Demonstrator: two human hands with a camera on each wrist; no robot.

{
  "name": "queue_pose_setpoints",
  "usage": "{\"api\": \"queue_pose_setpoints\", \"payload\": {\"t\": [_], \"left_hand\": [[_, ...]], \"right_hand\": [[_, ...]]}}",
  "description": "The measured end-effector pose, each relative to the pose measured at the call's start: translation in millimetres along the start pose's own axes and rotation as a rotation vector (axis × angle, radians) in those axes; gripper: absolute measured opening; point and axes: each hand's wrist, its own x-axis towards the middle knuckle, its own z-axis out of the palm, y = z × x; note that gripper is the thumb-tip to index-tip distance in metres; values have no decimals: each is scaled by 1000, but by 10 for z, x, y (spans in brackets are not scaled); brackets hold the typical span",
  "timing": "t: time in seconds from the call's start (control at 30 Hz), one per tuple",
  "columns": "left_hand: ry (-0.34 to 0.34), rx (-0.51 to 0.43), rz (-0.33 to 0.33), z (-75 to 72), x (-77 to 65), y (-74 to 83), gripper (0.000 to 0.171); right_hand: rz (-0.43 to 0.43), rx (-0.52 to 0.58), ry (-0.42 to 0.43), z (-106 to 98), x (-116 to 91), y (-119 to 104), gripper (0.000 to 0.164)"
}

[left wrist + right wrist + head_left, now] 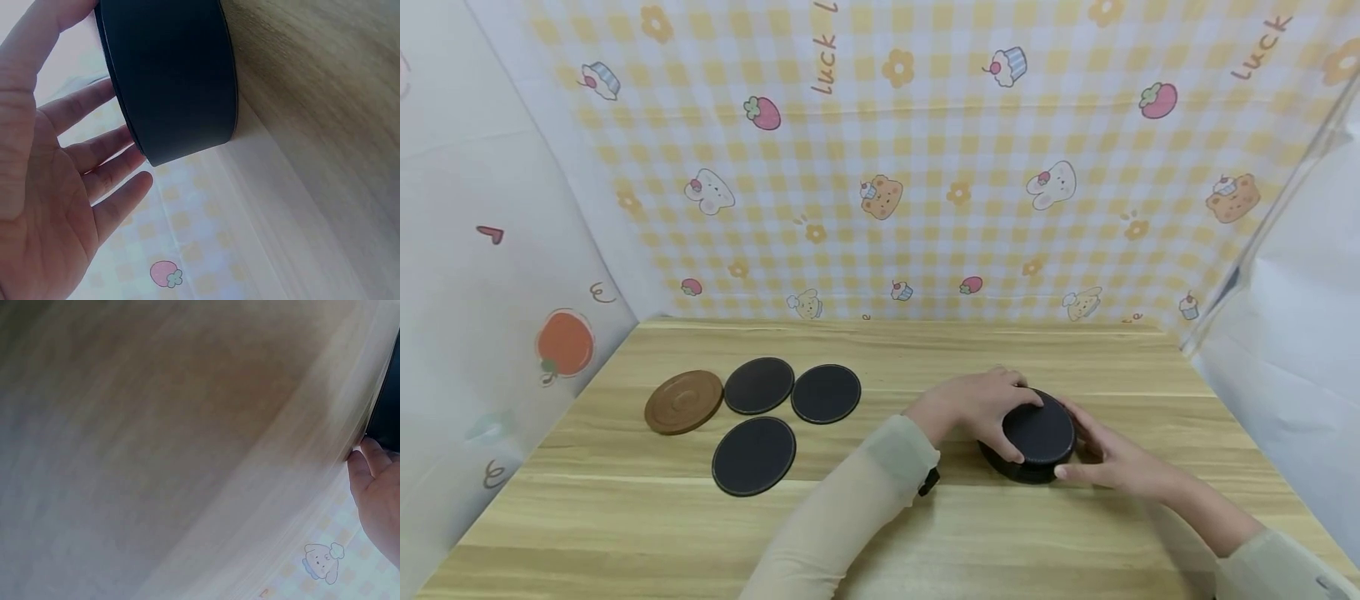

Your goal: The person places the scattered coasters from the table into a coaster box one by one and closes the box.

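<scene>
On the right of the table, in the head view, stands a low round black coaster holder point(1024, 473) with a stitched black coaster point(1039, 429) lying over its top. My left hand point(981, 406) reaches across from above and grips the coaster's rim between thumb and fingers. Around the holder's right side curves my right hand point(1108, 458), thumb in front and fingers behind. The holder's smooth dark side point(175, 75) fills the upper middle of the left wrist view. At the right edge of the right wrist view, fingertips touch the holder point(386, 419) near the table. The holder's inside is hidden.
Toward the left of the wooden table point(625, 533) lie a brown ringed disc point(683, 402) and three stitched black coasters: one at the back point(759, 386), one right of it point(826, 393), one nearer point(754, 456). A patterned cloth point(925, 233) hangs behind the table.
</scene>
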Motion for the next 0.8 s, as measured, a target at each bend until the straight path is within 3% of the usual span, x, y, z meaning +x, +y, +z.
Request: {"api": "queue_pose_setpoints", "payload": {"t": [0.23,0.47,0.8], "left_hand": [[5,-29,6,11,-2,-40,80],[0,-33,24,21,-38,-80,79],[11,-45,23,25,-215,-216,76]], "right_hand": [[9,17,-13,-11,20,0,88],[8,-36,12,-12,14,15,89],[4,-79,34,-4,-20,8,91]]}}
